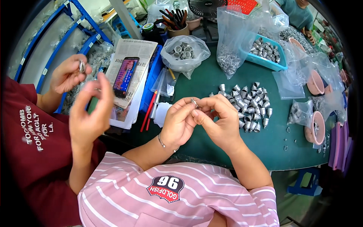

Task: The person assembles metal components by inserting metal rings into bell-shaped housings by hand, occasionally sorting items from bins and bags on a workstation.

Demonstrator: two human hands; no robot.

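Observation:
My left hand (177,123) and my right hand (217,119) meet above the green table (211,81), fingertips pinched together on one small silver metal part (194,103). Just right of my hands lies a heap of several small silver cone-shaped metal parts (249,104). My forearms come up from the lower edge, over a pink striped shirt. A thin bracelet circles my left wrist.
A co-worker in a dark red shirt at left holds a small metal piece (81,66) in raised hands. A phone (126,75) rests on papers. Clear bags of metal rings (184,51), a blue tray of parts (264,51), pink bowls (317,126) and a fan surround the table.

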